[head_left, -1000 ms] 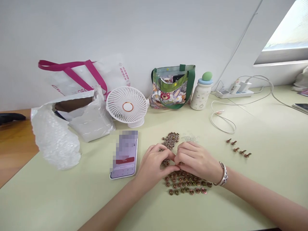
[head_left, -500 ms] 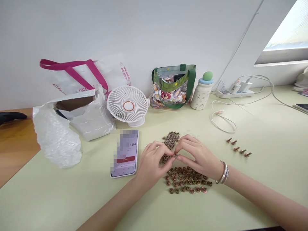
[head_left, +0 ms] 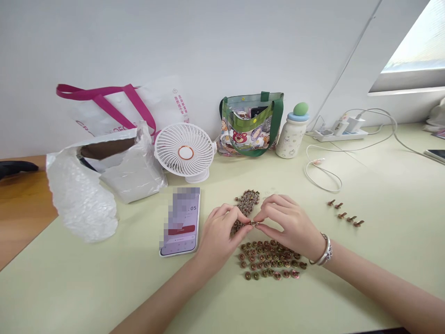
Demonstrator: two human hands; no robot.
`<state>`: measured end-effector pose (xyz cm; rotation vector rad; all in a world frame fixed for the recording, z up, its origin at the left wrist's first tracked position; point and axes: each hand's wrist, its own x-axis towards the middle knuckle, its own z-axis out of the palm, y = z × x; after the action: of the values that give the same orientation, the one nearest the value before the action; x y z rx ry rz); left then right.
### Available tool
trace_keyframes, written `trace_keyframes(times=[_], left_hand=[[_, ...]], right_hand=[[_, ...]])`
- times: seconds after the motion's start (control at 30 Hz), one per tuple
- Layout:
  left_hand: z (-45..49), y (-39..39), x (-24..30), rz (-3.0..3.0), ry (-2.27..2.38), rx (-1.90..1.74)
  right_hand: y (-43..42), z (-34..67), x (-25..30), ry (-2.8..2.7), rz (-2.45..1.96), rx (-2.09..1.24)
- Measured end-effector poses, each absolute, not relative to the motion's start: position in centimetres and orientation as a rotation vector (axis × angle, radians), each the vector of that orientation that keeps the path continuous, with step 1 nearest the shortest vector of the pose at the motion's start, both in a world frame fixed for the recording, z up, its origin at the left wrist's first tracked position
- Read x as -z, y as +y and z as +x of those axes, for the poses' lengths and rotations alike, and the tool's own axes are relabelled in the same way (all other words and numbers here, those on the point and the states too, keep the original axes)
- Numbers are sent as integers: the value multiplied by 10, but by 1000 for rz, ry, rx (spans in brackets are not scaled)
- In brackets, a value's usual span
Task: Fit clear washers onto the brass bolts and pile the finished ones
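- Head view: the left hand (head_left: 219, 241) and right hand (head_left: 290, 227) both pinch one small metal fastener (head_left: 255, 223) between their fingertips, above the pale green desk (head_left: 104, 283)
- Still heaped at 12 o'clock from the hands: a rough, tangled pile of fasteners (head_left: 247, 202)
- At 6 o'clock: many round-headed brass-and-copper pieces (head_left: 267, 260), laid out in a loose group
- At 3 o'clock: five short bolts (head_left: 344, 212), set apart in a slanting line

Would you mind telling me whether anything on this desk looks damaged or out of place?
The white bubble-wrap mailer at the left looks odd: its end is raggedly torn open, exposing brown material inside. The small metal fittings form a tidy cluster, so they do not look spilled.
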<state>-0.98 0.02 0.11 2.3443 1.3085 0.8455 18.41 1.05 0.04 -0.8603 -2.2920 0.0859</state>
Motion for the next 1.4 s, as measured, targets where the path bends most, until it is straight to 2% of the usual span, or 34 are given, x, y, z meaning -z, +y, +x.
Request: trace_keyframes(times=[0.13, 0.47, 0.53, 0.7, 0.8, 1.03, 1.17, 1.3, 1.4], left_hand=[[-10, 0, -3, 2347, 1335, -843], [-13, 2, -3, 2393, 1368, -878], [-13, 2, -3, 2395, 1371, -890], [-13, 3, -2, 2384, 1364, -886], [-13, 2, -2, 2367, 1355, -877], [-13, 1, -1, 2338, 1321, -889], [-13, 2, -2, 2380, 1317, -856], [-13, 3, -3, 2497, 1305, -797], [-12, 3, -2, 2555, 1290, -811]], right_hand=[[13, 186, -2, -2317, -865, 102], [48, 225, 3, -2397, -1298, 207], [49, 225, 4, -2373, -1284, 150], [31, 204, -4, -2369, -1044, -330], [21, 193, -8, -2318, -997, -465], [18, 189, -5, -2263, -982, -527], [17, 191, -8, -2288, -976, -451], [20, 199, -14, -2414, -973, -345], [23, 206, -16, -2586, -920, -382]])
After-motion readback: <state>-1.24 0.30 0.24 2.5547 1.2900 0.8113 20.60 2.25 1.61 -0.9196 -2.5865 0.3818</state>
